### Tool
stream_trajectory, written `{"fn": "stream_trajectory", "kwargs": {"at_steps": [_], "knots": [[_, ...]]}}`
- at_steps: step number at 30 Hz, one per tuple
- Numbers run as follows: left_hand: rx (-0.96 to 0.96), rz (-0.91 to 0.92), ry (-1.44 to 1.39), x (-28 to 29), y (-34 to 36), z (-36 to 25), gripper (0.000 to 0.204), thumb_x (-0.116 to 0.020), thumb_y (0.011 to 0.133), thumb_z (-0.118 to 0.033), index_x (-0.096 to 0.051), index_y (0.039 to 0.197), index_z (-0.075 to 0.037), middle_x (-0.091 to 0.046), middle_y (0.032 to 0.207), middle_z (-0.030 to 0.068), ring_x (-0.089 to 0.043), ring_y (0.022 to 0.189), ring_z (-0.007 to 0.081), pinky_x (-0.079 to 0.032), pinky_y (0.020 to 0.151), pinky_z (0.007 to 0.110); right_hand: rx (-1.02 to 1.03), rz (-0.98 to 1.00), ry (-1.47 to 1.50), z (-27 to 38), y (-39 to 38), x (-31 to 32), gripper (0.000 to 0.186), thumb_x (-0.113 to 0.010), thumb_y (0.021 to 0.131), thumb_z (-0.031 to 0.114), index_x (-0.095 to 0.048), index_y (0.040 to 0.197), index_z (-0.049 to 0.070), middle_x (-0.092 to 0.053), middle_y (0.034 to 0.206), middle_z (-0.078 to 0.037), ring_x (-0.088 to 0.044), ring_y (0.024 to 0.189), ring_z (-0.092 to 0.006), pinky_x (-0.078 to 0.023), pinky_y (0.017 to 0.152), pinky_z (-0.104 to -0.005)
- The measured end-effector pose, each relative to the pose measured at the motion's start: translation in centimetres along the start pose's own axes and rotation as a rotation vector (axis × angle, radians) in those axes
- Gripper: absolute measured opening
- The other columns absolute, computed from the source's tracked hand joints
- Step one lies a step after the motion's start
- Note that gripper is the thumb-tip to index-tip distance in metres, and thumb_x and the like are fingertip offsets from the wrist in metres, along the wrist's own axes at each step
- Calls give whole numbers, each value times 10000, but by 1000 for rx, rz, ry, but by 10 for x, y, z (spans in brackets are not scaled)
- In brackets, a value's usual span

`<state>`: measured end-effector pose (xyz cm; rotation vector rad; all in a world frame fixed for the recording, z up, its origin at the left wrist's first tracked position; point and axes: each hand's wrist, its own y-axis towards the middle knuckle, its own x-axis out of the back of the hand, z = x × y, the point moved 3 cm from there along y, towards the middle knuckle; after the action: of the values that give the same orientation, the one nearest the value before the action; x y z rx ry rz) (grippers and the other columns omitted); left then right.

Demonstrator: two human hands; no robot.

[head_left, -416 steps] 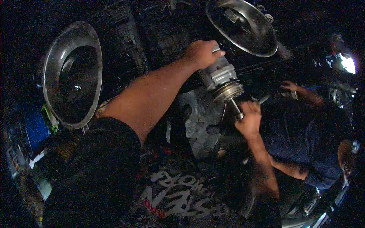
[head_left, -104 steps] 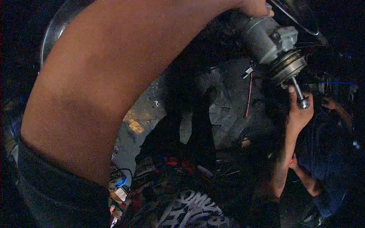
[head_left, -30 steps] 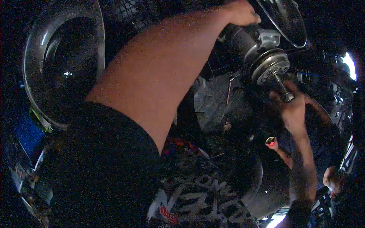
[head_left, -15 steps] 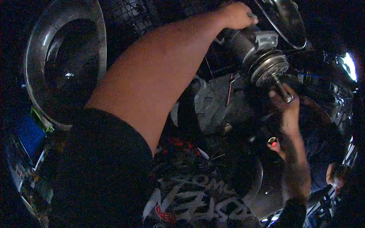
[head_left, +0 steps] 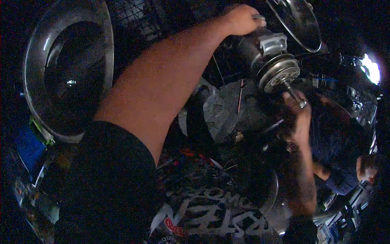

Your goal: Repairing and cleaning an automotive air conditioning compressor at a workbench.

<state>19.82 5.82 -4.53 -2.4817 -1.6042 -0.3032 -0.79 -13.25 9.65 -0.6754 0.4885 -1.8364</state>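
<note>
Deep shadow covers most of the place; a patch of bright white light [head_left: 370,69] glares near the right edge. Grey floor [head_left: 223,112] shows around the middle, with dark mesh [head_left: 136,20] toward the top.

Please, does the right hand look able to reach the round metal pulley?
Probably yes: the right hand is at the metal rod projecting from the pulley, with nothing visibly blocking the gap.
</note>
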Motion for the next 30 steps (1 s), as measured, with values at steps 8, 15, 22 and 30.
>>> {"fn": "stream_trajectory", "kwargs": {"at_steps": [8, 15, 22, 30], "knots": [[-144, -277, 41, -12, 6, 26, 463, -647, 903, -513, -739, 1072, -91, -724, 1102, 182, -692, 1031, 373, -546, 919, 463, 699, -42, -990, 18, -3, 1, 231, -776, 864, 167, -664, 1023, 42, -666, 880, -37, -608, 811, -170, -504, 757, -324], [-137, -264, 137, -18, 12, 10, 412, -697, 882, -482, -749, 1086, -128, -737, 1070, 145, -699, 1006, 354, -547, 908, 456, 55, 24, -306, 9, -1, 6, 203, -769, 890, 198, -643, 1015, 98, -644, 837, -39, -606, 762, -204, -470, 618, -338], [-171, -296, 95, -12, 4, 21, 430, -696, 876, -500, -746, 1062, -116, -733, 1060, 156, -701, 992, 363, -549, 898, 475, 959, 131, -1720, 59, -15, -9, 347, -811, 784, 207, -675, 1088, 110, -715, 975, -166, -655, 937, -459, -550, 801, -487], [-191, -290, 117, -18, 6, 10, 398, -672, 931, -424, -724, 1076, -57, -730, 1019, 177, -697, 959, 378, -548, 877, 455, 348, 121, -263, -20, 9, 34, 342, -770, 877, 236, -664, 1098, -2, -709, 908, -110, -654, 810, -223, -529, 768, -371]]}}
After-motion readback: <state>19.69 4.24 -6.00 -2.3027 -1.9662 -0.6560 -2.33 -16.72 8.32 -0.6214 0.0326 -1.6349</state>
